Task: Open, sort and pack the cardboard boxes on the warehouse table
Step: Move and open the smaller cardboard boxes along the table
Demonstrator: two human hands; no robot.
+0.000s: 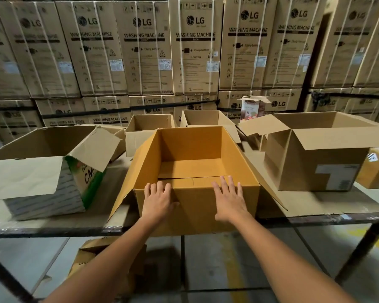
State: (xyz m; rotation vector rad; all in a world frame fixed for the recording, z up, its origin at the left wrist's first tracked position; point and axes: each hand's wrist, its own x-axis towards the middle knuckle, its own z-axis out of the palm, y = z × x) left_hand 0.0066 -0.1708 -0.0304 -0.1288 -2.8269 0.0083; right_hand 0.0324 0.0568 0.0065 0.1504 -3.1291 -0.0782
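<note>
An open, empty yellow-brown cardboard box (190,145) stands at the table's front edge, directly before me, its flaps folded outwards. My left hand (158,202) lies flat on the outside of its near wall, fingers spread and reaching the top rim. My right hand (230,200) lies flat on the same wall further right, its fingertips just over the rim. Neither hand grips anything. To the left stands an open box with green print (88,178). To the right is an open brown box with a white label (293,167).
Two smaller open boxes (149,123) (201,118) and a small printed carton (253,108) stand behind. Another box (376,169) lies at the far right. The table's front edge (53,226) is wrapped in plastic; a box (90,259) sits underneath. Stacked washing-machine cartons (195,51) form the back wall.
</note>
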